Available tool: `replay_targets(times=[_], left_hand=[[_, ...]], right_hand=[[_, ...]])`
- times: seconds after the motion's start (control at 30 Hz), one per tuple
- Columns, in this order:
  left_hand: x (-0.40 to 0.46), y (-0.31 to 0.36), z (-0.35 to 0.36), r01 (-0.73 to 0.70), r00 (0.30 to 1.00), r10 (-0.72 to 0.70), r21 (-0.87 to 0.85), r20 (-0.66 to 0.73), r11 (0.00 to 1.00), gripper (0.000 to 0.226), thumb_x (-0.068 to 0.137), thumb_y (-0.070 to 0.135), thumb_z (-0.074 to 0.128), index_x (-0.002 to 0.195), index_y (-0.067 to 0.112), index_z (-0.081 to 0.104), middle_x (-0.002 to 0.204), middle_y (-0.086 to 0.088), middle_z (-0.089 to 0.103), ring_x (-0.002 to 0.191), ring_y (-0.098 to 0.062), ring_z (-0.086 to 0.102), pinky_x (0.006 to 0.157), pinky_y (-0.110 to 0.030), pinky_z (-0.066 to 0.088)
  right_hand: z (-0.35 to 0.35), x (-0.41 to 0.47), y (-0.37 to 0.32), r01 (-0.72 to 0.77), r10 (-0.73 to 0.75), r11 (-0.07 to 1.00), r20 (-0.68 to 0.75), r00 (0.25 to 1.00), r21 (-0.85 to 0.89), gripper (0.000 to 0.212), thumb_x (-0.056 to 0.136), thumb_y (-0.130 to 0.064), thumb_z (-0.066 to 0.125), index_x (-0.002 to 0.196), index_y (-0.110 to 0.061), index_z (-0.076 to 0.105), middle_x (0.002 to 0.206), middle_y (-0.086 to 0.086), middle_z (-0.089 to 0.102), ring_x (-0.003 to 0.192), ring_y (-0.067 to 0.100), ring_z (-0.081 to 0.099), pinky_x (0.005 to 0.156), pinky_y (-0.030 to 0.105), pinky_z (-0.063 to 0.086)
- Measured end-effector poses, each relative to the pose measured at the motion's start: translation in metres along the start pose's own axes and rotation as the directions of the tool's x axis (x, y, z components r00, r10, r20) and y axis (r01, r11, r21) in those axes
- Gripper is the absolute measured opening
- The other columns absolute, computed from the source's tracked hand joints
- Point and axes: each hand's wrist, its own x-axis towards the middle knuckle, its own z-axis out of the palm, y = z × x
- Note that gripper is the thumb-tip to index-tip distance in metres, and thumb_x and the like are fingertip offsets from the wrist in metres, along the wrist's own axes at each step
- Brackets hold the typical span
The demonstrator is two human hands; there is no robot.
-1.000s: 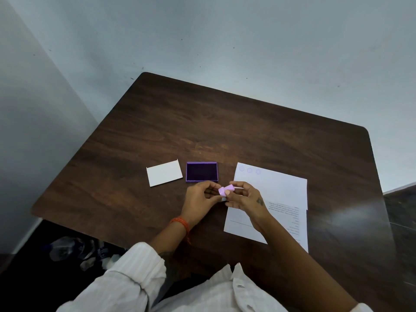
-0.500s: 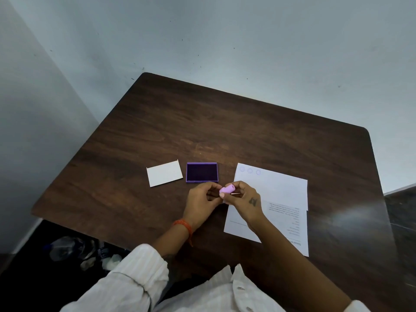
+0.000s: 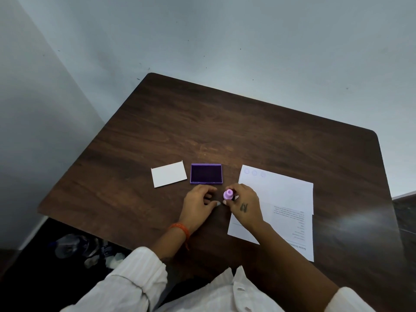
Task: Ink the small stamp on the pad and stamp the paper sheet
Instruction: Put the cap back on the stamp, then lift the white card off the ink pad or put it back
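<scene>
A small pink stamp stands upright between the fingers of my right hand, just in front of the open purple ink pad. My left hand rests on the table beside it, fingers loosely curled and holding nothing, its fingertips close to the stamp. The white paper sheet lies to the right, partly under my right wrist. It carries three faint round stamp marks near its far left corner and printed text near its front right.
A white card, possibly the pad's lid, lies left of the ink pad on the dark wooden table. Grey walls close in behind and to the left. Clutter lies on the floor at the lower left.
The stamp has turned from lying sideways between both hands to standing upright in my right hand. My left hand has let go of it and drawn slightly left.
</scene>
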Motion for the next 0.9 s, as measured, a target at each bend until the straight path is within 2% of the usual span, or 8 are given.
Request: replay_targets(times=[0.07,0.17,0.27,0.37,0.43,0.6,0.77,0.9], left_hand=[[0.0,-0.001,-0.001,-0.008,1.0,0.008,0.0,0.001,1.0,0.038,0.074,0.011,0.072,0.11,0.016,0.06,0.112,-0.005,0.063,0.093,-0.006,0.056,0.077,-0.013,0.046],[0.001,-0.003,-0.007,-0.011,1.0,0.011,-0.003,-0.019,1.0,0.038,0.074,0.012,0.072,0.11,0.018,0.06,0.112,-0.003,0.062,0.093,-0.006,0.056,0.074,-0.011,0.045],[0.003,-0.007,-0.019,-0.023,0.998,0.023,0.003,-0.066,1.0,0.039,0.074,0.015,0.073,0.11,0.021,0.059,0.112,-0.001,0.062,0.093,-0.006,0.056,0.074,-0.011,0.046],[0.006,-0.012,-0.037,-0.053,0.987,0.06,0.05,-0.149,0.997,0.04,0.074,0.017,0.073,0.111,0.022,0.059,0.111,-0.001,0.061,0.094,-0.007,0.056,0.08,-0.016,0.046],[0.009,-0.018,-0.051,-0.072,0.973,0.091,0.097,-0.21,0.993,0.04,0.073,0.017,0.074,0.109,0.021,0.06,0.111,-0.001,0.062,0.098,-0.012,0.056,0.085,-0.023,0.046],[0.018,-0.043,-0.082,0.011,0.949,0.075,0.267,-0.307,0.964,0.047,0.071,0.018,0.075,0.114,0.021,0.058,0.124,-0.004,0.057,0.116,-0.02,0.048,0.096,-0.03,0.036],[0.027,-0.064,-0.1,0.059,0.982,0.013,0.369,-0.187,0.928,0.066,0.072,0.025,0.075,0.131,0.022,0.044,0.142,-0.003,0.043,0.133,-0.023,0.034,0.11,-0.043,0.028],[0.031,-0.075,-0.108,0.0,0.998,0.026,0.397,-0.058,0.918,0.077,0.074,0.031,0.073,0.138,0.016,0.033,0.15,-0.006,0.032,0.14,-0.024,0.021,0.115,-0.041,0.016]], right_hand=[[-0.002,0.0,0.001,-0.002,0.002,1.0,0.028,1.0,-0.001,0.034,0.069,-0.025,0.075,0.099,-0.017,0.061,0.101,0.007,0.068,0.087,0.014,0.054,0.072,0.017,0.037],[-0.006,-0.001,-0.003,-0.036,0.038,0.998,-0.037,0.999,0.059,0.043,0.066,-0.045,0.069,0.103,-0.025,0.059,0.111,0.001,0.063,0.094,0.01,0.049,0.078,0.022,0.039],[-0.01,0.005,-0.012,-0.019,0.025,0.998,-0.109,0.994,0.064,0.047,0.07,-0.039,0.074,0.111,-0.023,0.057,0.118,0.004,0.061,0.102,0.014,0.05,0.082,0.033,0.048],[-0.01,0.019,-0.029,0.097,-0.093,0.994,-0.094,0.991,0.043,0.048,0.071,-0.033,0.075,0.114,-0.022,0.056,0.118,0.004,0.062,0.105,0.012,0.048,0.079,0.019,0.038],[-0.007,0.029,-0.042,0.168,-0.168,0.986,-0.042,0.985,0.017,0.048,0.072,-0.032,0.075,0.114,-0.023,0.054,0.117,0.003,0.062,0.106,0.012,0.048,0.076,0.011,0.032],[0.013,0.053,-0.073,0.299,-0.29,0.952,0.126,0.949,-0.058,0.051,0.071,-0.031,0.074,0.116,-0.023,0.052,0.122,0.005,0.058,0.115,0.02,0.046,0.089,0.025,0.033],[0.036,0.071,-0.092,0.401,-0.334,0.904,0.341,0.879,-0.149,0.059,0.073,-0.028,0.072,0.126,-0.02,0.046,0.135,0.004,0.049,0.127,0.022,0.038,0.1,0.03,0.028],[0.05,0.084,-0.099,0.503,-0.32,0.821,0.511,0.797,-0.269,0.073,0.077,-0.026,0.069,0.138,-0.014,0.032,0.148,0.008,0.034,0.137,0.023,0.026,0.113,0.036,0.021]])
